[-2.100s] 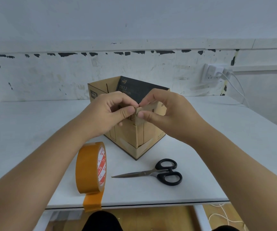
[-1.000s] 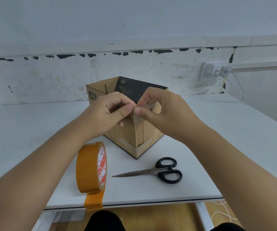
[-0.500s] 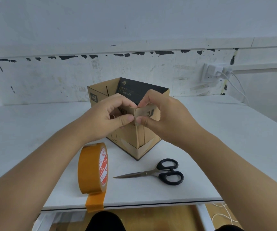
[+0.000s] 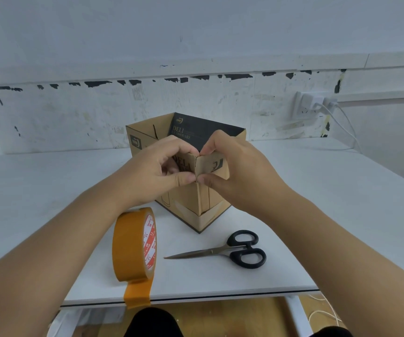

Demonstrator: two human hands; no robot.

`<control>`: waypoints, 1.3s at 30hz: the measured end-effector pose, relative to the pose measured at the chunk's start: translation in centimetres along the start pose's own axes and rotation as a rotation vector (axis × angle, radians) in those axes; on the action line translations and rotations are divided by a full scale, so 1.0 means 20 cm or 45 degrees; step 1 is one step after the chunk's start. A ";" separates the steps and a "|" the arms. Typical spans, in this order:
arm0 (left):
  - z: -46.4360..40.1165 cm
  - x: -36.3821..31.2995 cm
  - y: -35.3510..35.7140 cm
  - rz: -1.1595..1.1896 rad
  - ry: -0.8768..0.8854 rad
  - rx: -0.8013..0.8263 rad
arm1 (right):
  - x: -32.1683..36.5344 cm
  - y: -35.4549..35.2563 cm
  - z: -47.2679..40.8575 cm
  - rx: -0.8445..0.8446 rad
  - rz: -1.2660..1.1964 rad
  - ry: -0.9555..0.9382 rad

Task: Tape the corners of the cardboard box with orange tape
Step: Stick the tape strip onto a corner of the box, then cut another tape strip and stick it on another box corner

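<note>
Writing legible: "DELI" over "GLASSWARE" in pale letters on the black inner panel of the cardboard box, just beyond both hands; partial dark letters "DEL" on the brown flap between the thumbs; red-and-white print on the core of the orange tape roll, too small to read.

Left hand: fingers curled over the near top corner of the box, thumb pressing the corner edge; clamped on the box.
Right hand: mirrored grip, fingers hooked over the rim, thumb tip nearly touching the left thumb at the corner seam; clamped on the box.

Box: brown corrugated, open top, standing on the white table with one vertical corner facing the camera, directly under both hands. Pale strip wrapped across the bottom of that corner.

Tape roll stands on edge below the left forearm, loose end hanging over the table's front edge. Scissors, black handles, closed, lie below the right hand, blades pointing toward the roll. Wall socket with white cable far right, behind the right hand.
</note>
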State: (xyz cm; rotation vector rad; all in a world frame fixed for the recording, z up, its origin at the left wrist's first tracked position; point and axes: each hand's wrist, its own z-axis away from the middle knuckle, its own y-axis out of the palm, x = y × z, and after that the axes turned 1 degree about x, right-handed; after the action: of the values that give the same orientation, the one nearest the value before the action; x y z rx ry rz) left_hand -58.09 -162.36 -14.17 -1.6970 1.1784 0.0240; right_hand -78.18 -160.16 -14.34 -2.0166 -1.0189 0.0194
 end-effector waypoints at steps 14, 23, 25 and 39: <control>-0.02 -0.04 0.00 0.078 -0.010 -0.035 | 0.01 0.00 0.00 -0.030 -0.150 0.089; -0.03 -0.08 0.01 0.090 -0.156 -0.099 | 0.04 0.01 -0.03 -0.091 -0.196 0.182; -0.03 -0.10 0.00 0.089 -0.178 -0.070 | 0.04 0.01 -0.02 -0.100 -0.194 0.181; 0.22 -0.38 -0.04 -0.122 -0.237 -0.334 | 0.20 -0.04 0.13 -0.109 -0.117 0.031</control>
State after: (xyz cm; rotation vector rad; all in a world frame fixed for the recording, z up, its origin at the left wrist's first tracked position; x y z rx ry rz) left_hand -59.32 -153.92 -11.87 -1.9325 0.9866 0.2826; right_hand -77.01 -155.41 -14.14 -2.0397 -1.1121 -0.0992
